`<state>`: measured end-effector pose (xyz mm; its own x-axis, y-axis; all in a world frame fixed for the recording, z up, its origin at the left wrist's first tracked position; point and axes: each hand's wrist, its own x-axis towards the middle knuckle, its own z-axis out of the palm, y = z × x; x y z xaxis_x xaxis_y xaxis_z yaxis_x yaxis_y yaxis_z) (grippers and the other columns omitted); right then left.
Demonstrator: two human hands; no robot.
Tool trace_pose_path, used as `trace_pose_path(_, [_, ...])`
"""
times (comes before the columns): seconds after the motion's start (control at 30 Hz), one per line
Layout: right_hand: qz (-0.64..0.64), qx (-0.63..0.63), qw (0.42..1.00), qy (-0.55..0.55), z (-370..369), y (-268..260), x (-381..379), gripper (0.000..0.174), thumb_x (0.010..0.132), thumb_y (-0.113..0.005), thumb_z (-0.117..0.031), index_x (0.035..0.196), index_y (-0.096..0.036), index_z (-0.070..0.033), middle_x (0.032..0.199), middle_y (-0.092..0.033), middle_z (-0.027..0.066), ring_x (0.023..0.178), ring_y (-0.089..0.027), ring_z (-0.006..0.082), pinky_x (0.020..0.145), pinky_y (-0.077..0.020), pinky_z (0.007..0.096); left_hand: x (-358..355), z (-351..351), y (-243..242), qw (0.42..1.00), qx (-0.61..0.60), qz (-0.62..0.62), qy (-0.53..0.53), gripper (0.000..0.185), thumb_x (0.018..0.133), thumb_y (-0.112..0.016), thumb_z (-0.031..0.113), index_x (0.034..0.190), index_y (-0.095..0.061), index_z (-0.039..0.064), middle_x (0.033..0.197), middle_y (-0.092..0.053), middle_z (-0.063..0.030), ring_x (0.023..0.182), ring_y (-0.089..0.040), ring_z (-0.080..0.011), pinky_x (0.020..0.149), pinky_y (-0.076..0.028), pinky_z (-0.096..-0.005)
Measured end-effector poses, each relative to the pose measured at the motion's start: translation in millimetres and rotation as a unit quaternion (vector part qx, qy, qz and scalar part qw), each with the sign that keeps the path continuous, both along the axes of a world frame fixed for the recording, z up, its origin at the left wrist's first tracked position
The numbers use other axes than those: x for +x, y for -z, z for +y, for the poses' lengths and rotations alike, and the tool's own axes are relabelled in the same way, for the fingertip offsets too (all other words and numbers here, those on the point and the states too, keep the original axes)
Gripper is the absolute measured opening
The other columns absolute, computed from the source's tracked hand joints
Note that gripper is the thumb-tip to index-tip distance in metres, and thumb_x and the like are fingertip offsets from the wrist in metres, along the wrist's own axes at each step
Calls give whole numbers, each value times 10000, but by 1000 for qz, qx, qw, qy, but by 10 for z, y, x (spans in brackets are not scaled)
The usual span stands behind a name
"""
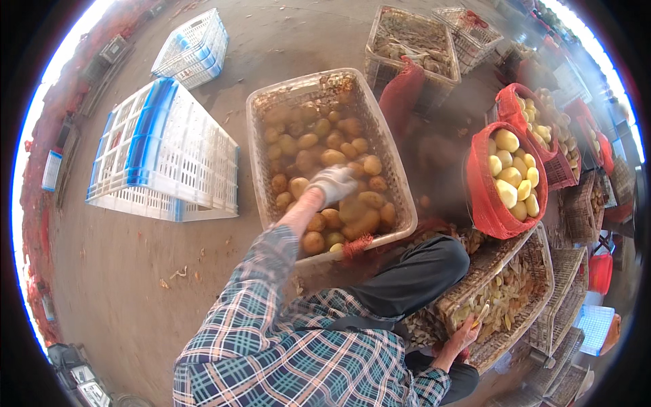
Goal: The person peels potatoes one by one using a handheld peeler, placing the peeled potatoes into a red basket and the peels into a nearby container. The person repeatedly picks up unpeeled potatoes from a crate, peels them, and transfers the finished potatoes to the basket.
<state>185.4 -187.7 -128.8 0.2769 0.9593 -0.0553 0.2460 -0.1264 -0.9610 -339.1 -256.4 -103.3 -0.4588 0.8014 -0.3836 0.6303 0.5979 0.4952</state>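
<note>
My left hand [333, 184], in a pale glove, reaches into a large plastic crate [252, 147] of unpeeled potatoes [333, 140]. It is blurred and touches or hovers just over the potatoes; whether the fingers grip one is hidden. My bare right hand [464, 336] is closed around a small hand tool [480, 315] with a yellowish part, perhaps a peeler. That hand is beside a brown-stained crate [546, 274] holding potato peelings [501, 300]. Peeled yellow potatoes [511, 175] fill a container lined with a red mesh bag [480, 188] above the peelings crate.
White-and-blue plastic crates [201, 147] stand at left on the concrete floor [127, 264], with another stack [193, 48] behind. A crate of peelings [412, 43] is at the back. More red bags of peeled potatoes [539, 124] line the right. Red mesh [358, 245] hangs over the near crate rim.
</note>
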Motion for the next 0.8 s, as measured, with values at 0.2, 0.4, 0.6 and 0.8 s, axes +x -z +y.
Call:
trace_pose_path(0.2, [-35, -11, 999, -13, -17, 95, 208, 261, 958, -585, -246, 1146, -607, -66, 720, -478, -60, 587, -404, 42, 508, -323, 208, 352, -8, 73, 997, 17, 40, 70, 636, 819, -597, 568, 1301, -565, 153, 1510, -327, -170, 1360, -352, -394, 1075, -360, -491])
trace_pose_path(0.4, [-99, 20, 995, -13, 20, 174, 236, 295, 960, -579, -254, 1153, -615, -33, 741, -510, -43, 602, -426, 60, 518, -340, 219, 208, -295, -4, 988, 3, 91, 123, 576, 789, -630, 578, 1126, -663, 112, 1395, -427, -171, 1292, -401, -366, 1000, -409, -468])
trace_pose_path(0.6, [-66, 32, 997, -32, 96, 331, 387, 258, 955, -588, -245, 1128, -605, -54, 719, -487, -57, 577, -401, 45, 499, -320, 213, 346, -124, 81, 986, -41, 102, 124, 707, 731, -669, 600, 1232, -624, 104, 1489, -343, -166, 1404, -268, -388, 1119, -311, -471])
trace_pose_path(0.8, [-58, 25, 998, -14, 92, 354, 394, 247, 957, -585, -242, 1125, -600, -61, 694, -472, -58, 553, -383, 45, 482, -301, 216, 435, -199, 7, 986, -35, 87, 134, 795, 712, -696, 555, 1304, -565, 40, 1540, -278, -163, 1453, -177, -388, 1157, -262, -470])
